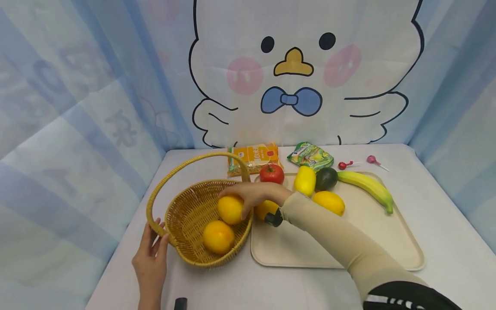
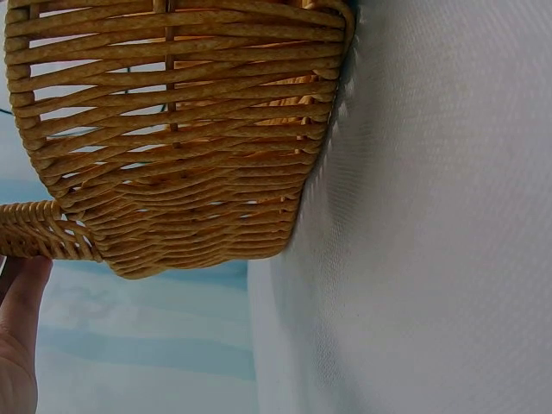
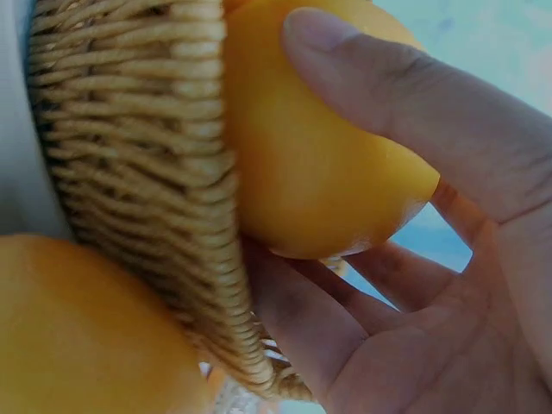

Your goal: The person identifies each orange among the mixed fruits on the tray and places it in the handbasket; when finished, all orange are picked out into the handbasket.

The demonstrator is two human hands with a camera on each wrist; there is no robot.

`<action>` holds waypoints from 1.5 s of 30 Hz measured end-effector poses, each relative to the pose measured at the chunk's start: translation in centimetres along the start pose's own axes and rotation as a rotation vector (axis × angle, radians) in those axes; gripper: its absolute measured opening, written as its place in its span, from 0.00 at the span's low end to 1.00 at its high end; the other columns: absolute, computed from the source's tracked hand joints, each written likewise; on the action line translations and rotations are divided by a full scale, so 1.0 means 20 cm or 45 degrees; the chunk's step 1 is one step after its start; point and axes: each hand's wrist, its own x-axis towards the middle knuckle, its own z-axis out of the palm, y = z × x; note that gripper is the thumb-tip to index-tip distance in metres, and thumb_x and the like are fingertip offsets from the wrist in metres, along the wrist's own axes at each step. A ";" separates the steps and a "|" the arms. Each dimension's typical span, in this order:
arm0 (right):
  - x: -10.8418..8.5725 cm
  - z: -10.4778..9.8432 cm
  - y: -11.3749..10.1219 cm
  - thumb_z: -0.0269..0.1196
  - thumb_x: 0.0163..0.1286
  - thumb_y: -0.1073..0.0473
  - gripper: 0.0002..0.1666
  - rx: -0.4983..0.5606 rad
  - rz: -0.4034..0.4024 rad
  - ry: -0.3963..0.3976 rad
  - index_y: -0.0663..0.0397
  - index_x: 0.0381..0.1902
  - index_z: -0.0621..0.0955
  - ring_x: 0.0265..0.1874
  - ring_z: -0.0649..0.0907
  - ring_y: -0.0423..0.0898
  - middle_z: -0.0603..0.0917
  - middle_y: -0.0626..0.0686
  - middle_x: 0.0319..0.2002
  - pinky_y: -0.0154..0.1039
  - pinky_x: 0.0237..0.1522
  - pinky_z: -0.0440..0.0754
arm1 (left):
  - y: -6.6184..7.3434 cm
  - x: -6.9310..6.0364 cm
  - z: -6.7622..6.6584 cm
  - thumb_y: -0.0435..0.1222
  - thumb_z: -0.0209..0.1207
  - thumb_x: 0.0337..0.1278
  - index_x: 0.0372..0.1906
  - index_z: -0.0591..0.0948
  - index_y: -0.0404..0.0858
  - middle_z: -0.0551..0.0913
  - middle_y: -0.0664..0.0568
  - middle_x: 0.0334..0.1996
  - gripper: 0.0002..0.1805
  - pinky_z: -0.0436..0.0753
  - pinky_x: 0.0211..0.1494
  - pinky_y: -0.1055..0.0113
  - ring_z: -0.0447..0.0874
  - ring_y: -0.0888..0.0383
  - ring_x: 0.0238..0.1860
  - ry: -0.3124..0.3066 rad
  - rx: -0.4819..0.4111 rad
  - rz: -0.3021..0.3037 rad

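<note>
A woven basket (image 1: 193, 211) with a tall arched handle (image 1: 176, 168) stands left of the tray. My left hand (image 1: 151, 256) holds the handle's near left base, its fingers around it; the left wrist view shows a finger (image 2: 24, 293) against the handle. With thumb and fingers, my right hand (image 1: 253, 193) grips an orange (image 1: 230, 209) inside the basket's right rim. In the right wrist view the thumb lies across this orange (image 3: 319, 147). Another orange (image 1: 218, 237) rests on the basket's bottom, close beside the held one.
A beige tray (image 1: 302, 254) holds a tomato (image 1: 272, 174), yellow fruits (image 1: 305, 181), a dark green avocado (image 1: 326, 178), a banana (image 1: 368, 187) and an orange-yellow fruit (image 1: 265, 209) under my right wrist. Behind lie an orange packet (image 1: 253, 157), a green packet (image 1: 311, 156) and two lollipops (image 1: 372, 159).
</note>
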 end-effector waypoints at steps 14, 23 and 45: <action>0.07 -0.02 0.02 0.73 0.53 0.57 0.47 -0.023 0.078 -0.195 0.36 0.69 0.63 0.68 0.63 0.45 0.63 0.47 0.70 0.46 0.74 0.62 | 0.01 0.00 -0.01 0.29 0.60 0.58 0.69 0.64 0.53 0.79 0.43 0.57 0.35 0.77 0.49 0.91 0.75 0.81 0.52 -0.012 0.018 0.018; 0.10 0.00 -0.01 0.74 0.52 0.56 0.46 -0.061 0.144 -0.324 0.35 0.67 0.66 0.64 0.66 0.45 0.67 0.47 0.67 0.48 0.73 0.62 | 0.01 -0.01 -0.01 0.30 0.60 0.58 0.69 0.64 0.54 0.79 0.45 0.58 0.35 0.77 0.49 0.91 0.73 0.83 0.52 -0.022 0.013 0.000; 0.17 -0.03 -0.05 0.72 0.52 0.46 0.51 -0.238 0.232 -0.501 0.33 0.71 0.60 0.72 0.57 0.49 0.58 0.50 0.73 0.52 0.77 0.55 | 0.00 0.01 -0.01 0.27 0.61 0.54 0.69 0.66 0.48 0.80 0.42 0.56 0.36 0.76 0.50 0.91 0.73 0.84 0.52 0.005 0.002 0.043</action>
